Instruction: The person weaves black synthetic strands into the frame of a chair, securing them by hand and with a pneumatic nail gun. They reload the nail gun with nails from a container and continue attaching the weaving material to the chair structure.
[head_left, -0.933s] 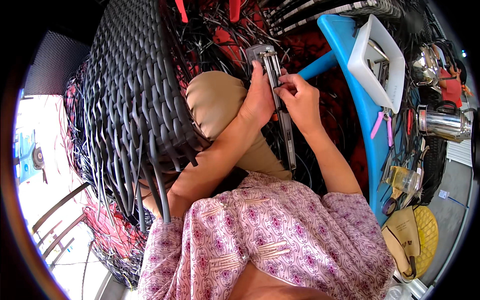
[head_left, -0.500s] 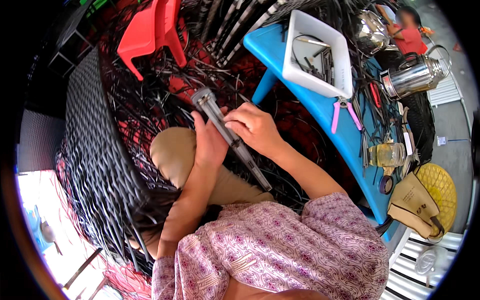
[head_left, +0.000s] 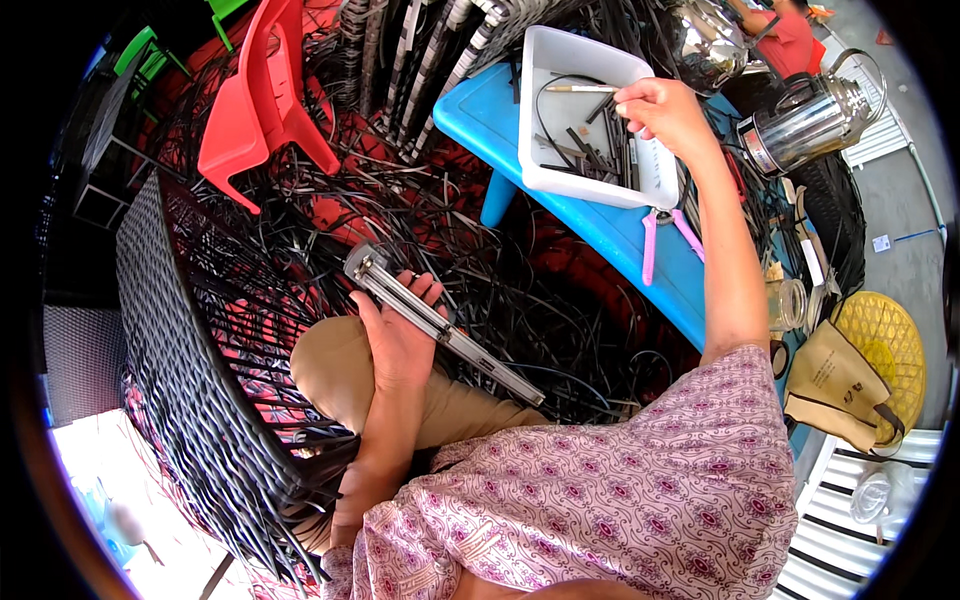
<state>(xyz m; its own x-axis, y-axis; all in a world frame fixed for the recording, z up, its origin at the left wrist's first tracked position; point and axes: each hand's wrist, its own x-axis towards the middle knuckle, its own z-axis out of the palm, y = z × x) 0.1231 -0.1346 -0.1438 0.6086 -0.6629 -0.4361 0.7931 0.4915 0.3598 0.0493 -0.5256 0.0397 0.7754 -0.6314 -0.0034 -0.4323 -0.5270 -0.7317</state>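
Person at a blue plastic table (head_left: 478, 108), seen from above by the head camera. The left hand (head_left: 402, 350) holds a long, narrow, stapler-like metal tool (head_left: 446, 328), its thumb along one side and its fingers curled round from beneath. The tool lies off the worktop, above the thigh in tan trousers (head_left: 335, 370); its long axis slants from a broad head at upper left to a slender end at lower right.

The right hand (head_left: 668, 118) is over the right side of a white plastic tray (head_left: 590, 194), which stands near the worktop's left corner. Its thumb and fingers are drawn together beside the end of a thin pen-like rod (head_left: 580, 89); whether they grip it cannot be told. Principal relation: the rod extends leftward from these fingertips, its long axis running roughly across the tray, oblique to that of the tool, which lies well apart at lower left. The right hand is the nearer to the rod.

Black strips (head_left: 604, 150) lie in the tray below the rod. Pink-handled shears (head_left: 650, 250) lie between the tray and the worktop's near edge. A black woven panel (head_left: 190, 300) stands to the left of the knee, with a red plastic chair (head_left: 243, 112) beyond.
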